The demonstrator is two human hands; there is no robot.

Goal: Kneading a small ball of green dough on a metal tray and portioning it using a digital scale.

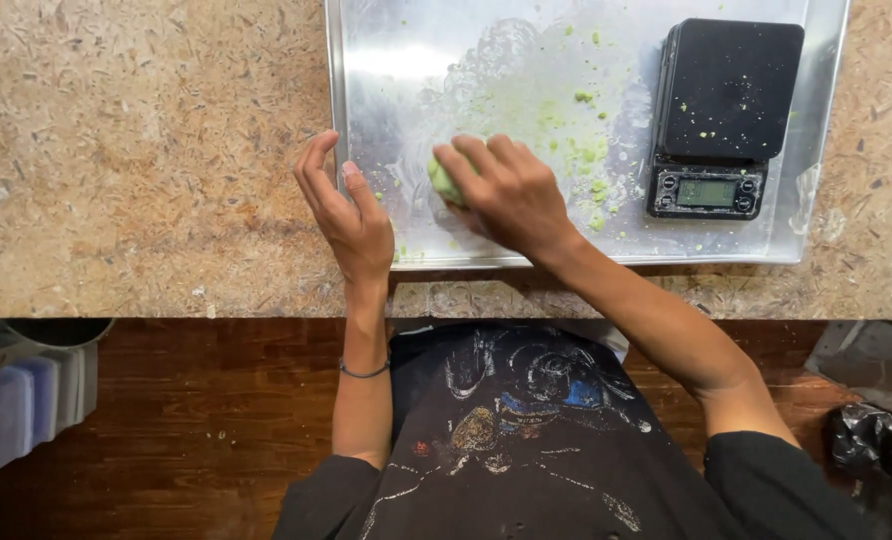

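Right grip (506, 190) cupped over pale green dough lump (444, 182); left grip (346, 210) open, empty; lump smooth, rounded.

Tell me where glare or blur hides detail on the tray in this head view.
Head view: a bright glare band washes out the metal tray near its upper left; the right hand covers most of the green dough lump; the scale is sharp, though its display is too small to read; the left hand looks crisp.

left hand (344, 205): open, fingers raised | right hand (506, 190): palm down, fingers curled
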